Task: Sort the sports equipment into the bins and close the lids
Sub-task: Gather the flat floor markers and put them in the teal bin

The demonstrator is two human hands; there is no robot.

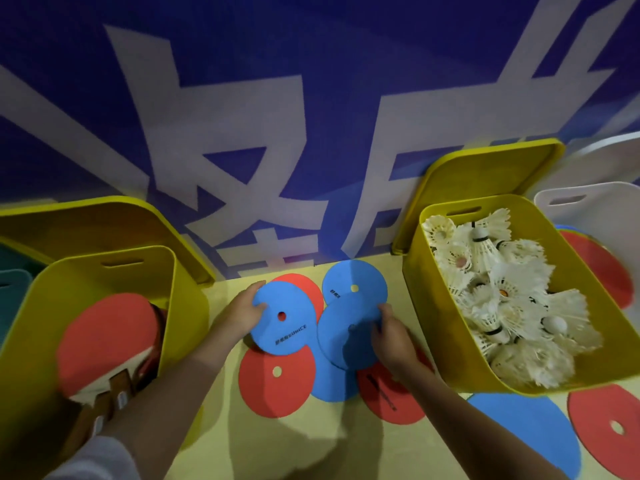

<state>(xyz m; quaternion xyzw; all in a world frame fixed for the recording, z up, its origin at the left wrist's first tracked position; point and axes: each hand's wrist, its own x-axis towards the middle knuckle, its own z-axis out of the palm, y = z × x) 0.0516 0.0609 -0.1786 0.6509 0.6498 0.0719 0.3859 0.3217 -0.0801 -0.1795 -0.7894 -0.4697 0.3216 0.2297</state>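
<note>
Gathering flat discs at centre frame.
Left hand (242,313) and right hand (391,337) each pinch a blue disc (282,318); next, probably the white bin (595,206).

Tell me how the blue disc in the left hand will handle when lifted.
The blue disc looks thin and flat, so probably light and somewhat bendy. The left hand pinches only its rim, so it may sag. Lying flat, it is unlikely to roll.

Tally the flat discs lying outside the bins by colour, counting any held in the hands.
blue discs: 5
red discs: 4
Total: 9
</note>
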